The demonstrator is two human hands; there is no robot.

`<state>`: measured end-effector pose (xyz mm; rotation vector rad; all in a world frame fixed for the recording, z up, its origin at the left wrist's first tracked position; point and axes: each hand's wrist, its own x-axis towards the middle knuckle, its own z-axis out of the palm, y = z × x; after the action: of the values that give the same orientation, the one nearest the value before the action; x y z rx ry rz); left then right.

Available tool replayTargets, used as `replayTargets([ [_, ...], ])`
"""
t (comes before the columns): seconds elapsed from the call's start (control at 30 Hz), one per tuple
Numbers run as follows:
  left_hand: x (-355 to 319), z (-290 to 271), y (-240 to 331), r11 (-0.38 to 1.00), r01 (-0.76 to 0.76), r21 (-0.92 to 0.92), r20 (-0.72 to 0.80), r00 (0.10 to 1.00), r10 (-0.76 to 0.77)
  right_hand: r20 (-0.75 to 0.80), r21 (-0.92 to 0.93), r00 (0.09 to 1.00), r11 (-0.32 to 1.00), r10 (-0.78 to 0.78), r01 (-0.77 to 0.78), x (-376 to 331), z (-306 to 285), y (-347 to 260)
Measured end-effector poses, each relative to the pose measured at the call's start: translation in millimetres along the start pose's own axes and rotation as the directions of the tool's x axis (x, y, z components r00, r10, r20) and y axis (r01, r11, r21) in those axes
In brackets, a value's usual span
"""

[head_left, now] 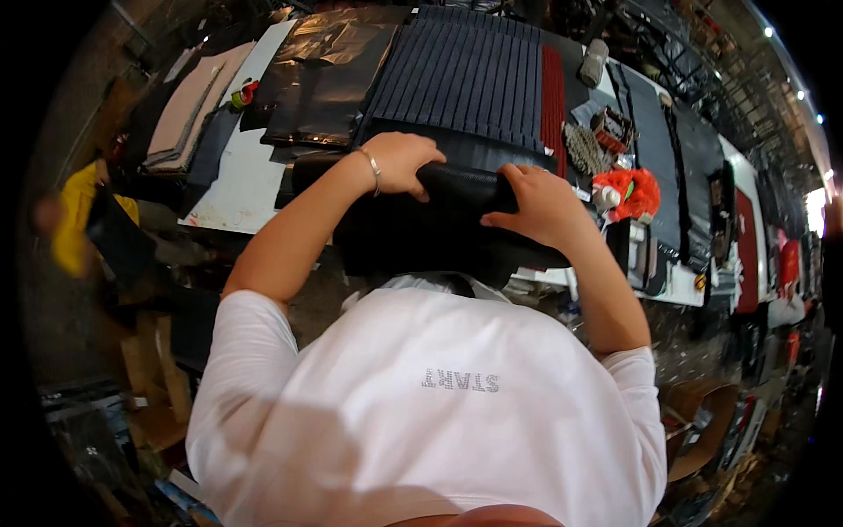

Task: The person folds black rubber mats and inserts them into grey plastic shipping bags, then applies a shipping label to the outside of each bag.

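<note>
Both my hands are on a wide black sheet (413, 233), smooth and leather-like, which hangs down over the table's near edge in front of my body. Its upper part bends over in a rounded fold or roll. My left hand (402, 164) grips the top of this fold left of its middle, thumb toward me and fingers over the far side. On the right part my right hand (537, 204) holds the same sheet, thumb pointing left along its near face. The fingertips are partly hidden behind the fold. Just beyond lies a stack of dark blue ribbed strips (457, 79).
Red strips (552, 105) border the blue stack. Shiny dark sheets (325, 97) and beige pieces (189, 114) lie leftward on the white table (230, 200). An orange bag (645, 195) and white bottle (606, 198) stand right. A person in yellow (79, 215) is at far left.
</note>
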<state>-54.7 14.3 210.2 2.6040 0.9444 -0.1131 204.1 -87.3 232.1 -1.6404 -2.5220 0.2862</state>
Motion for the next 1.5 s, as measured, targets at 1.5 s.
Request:
replayTargets([
  [1.5,152.8,160.9,-111.0,0.919,0.394,0.002,-0.474,0.81,-0.346,0.308,0.125,0.95,0.988,0.052,-0.095,251.6,184.0,197.4],
])
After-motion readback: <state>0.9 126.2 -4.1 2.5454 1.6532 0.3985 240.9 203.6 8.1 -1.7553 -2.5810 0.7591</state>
